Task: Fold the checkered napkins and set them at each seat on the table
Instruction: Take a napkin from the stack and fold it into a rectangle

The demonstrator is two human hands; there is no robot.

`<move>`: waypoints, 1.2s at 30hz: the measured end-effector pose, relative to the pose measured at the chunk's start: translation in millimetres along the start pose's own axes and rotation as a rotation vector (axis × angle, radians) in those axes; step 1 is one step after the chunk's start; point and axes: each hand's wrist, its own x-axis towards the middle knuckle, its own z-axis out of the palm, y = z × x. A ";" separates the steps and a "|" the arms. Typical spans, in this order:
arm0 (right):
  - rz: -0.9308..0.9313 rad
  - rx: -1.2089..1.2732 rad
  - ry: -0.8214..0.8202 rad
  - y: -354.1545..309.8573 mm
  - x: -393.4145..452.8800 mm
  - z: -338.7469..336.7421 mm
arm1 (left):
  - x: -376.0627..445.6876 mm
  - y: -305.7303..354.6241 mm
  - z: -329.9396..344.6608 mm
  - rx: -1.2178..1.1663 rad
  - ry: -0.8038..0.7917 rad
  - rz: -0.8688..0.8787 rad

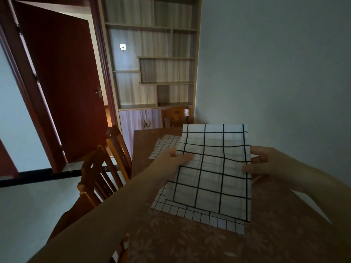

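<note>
Head view shows both hands holding one checkered napkin (210, 168) up above the counter (190, 243), its face tilted toward the person. The left hand (171, 158) pinches the napkin's left edge, thumb lying across the front; the right hand (266, 164) grips the right edge, fingers curled behind the cloth. Each hand sits about halfway up its side, so neither is clearly nearer. The napkin's long axis runs from the person toward the far chair (175, 116), top edge pointing away, bottom edge hanging just over a second napkin (199, 215) of finer check that lies flat on the counter beneath it. A third napkin (163, 147), also fine-checked, lies on the counter beyond the left hand, nearer the side chairs (106, 168). Judging by the grip on both long sides, the likely next move is a fold or a lowering onto the counter, turning on that lengthwise axis
</note>
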 end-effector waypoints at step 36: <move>-0.290 -0.243 0.084 -21.7 -5.9 0.1 | -4.9 30.9 -12.0 0.605 -0.368 0.108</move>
